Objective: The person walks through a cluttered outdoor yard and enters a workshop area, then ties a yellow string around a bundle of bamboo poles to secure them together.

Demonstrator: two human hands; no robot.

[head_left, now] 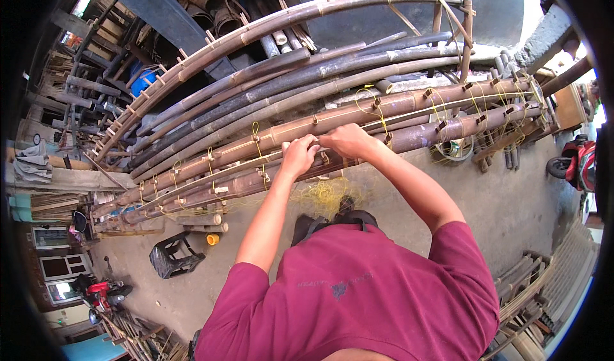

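Note:
My left hand [299,155] and my right hand [349,141] meet over two long bamboo poles. Fingers of both hands are closed in a pinch, the fingertips almost touching; what they pinch is too small to make out. The far bamboo pole [284,130] and the near bamboo pole [246,184] run side by side from lower left to upper right, with thin strips lying between them. Short wooden pegs stick out of both. Loops of yellow string [256,137] are tied round the poles at intervals. A tangle of yellow string [329,194] hangs or lies below my hands.
Beyond lie several dark poles [256,95] and a curved, pegged bamboo frame [281,18]. On the floor at left are a black stool [174,256] and a yellow cup [213,239]. A bucket [455,148] stands under the poles at right, a red motorbike [581,162] farther right.

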